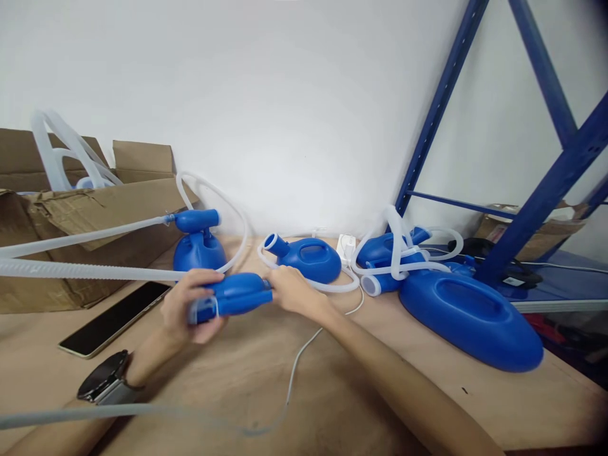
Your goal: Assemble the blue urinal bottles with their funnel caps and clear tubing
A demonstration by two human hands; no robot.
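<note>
Between my two hands, above the table, is a blue plastic urinal bottle (242, 295). My left hand (183, 307) is closed round its left end, where a translucent rim shows. At the right end, my right hand (295, 290) grips it with the fingers curled; part of the grip is hidden. A whitish ribbed hose (95, 270) runs in from the left to beside my left hand; whether it joins the held bottle cannot be seen. Just behind stands another blue bottle (198, 252) with a hose on its neck. A third blue bottle (311, 258) lies behind my right hand.
A cardboard box (99, 253) holding translucent hoses stands left, with a phone (121, 316) before it. Several blue bottles, including a large one (470, 313), lie right with coiled hoses. A white cable (297, 364) crosses the table from a plug (346, 244). Blue shelving (522, 234) stands right.
</note>
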